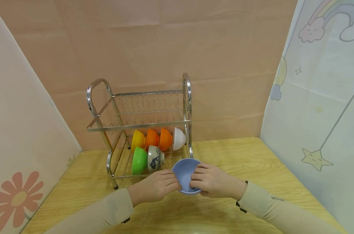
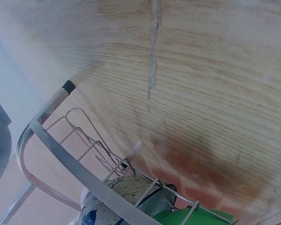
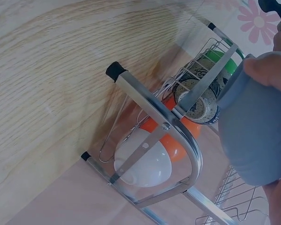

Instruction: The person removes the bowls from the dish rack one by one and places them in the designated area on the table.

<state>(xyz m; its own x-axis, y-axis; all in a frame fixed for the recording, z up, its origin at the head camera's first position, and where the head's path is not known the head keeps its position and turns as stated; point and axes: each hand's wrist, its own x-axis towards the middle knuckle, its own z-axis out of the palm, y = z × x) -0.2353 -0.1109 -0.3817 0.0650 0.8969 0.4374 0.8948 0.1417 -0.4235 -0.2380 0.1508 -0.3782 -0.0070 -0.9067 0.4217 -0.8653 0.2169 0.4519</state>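
Here, my left grip [image 1: 157, 186] and right grip [image 1: 213, 180] both clasp the blue bowl [image 1: 183, 173] by its edges, near the rack [image 1: 139, 125].

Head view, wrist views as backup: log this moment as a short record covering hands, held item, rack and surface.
Left hand: holds the left rim of the periwinkle bowl
Right hand: grips its right rim, fingertips inside
Held item: periwinkle bowl, opening toward the head camera
Rack: two-tier metal dish rack
Lower tier, back row: yellow bowl, two orange bowls, white bowl
Lower tier, front row: green bowl, speckled bowl with dark motif
Surface: wood-grain tabletop
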